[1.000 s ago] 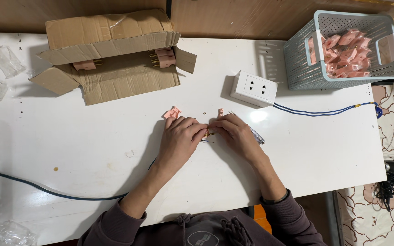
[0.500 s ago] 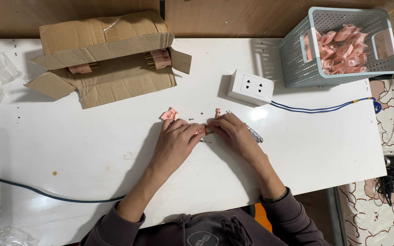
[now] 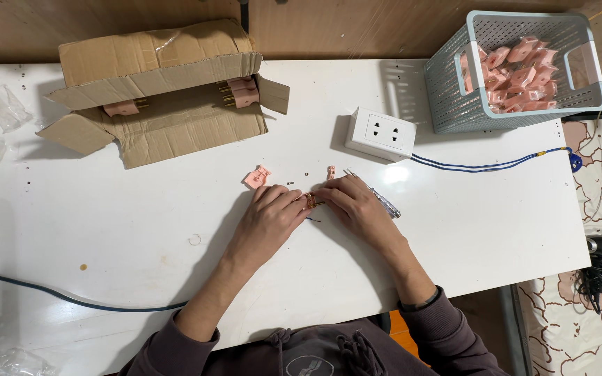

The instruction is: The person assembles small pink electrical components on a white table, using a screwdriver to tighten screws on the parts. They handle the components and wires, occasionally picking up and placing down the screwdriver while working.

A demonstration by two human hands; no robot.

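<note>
My left hand point(image 3: 267, 219) and my right hand point(image 3: 355, 204) meet at the middle of the white table point(image 3: 141, 230), fingertips pinched together on a small pink plug part with brass pins point(image 3: 312, 201). A loose pink plug piece point(image 3: 257, 176) lies just above my left hand. Another small pink piece point(image 3: 330, 172) sits above my right hand. A clear-handled screwdriver point(image 3: 383, 202) lies under and to the right of my right hand.
An open cardboard box point(image 3: 161, 90) holding pink plug parts sits at the back left. A white socket block point(image 3: 380, 132) with a blue cable point(image 3: 482, 166) is at back centre. A grey mesh basket point(image 3: 517, 69) of pink parts stands back right. A dark cable point(image 3: 50, 292) crosses front left.
Both hands stay at the same spot with only small finger movements on the pink part. Nothing else on the table has moved.
</note>
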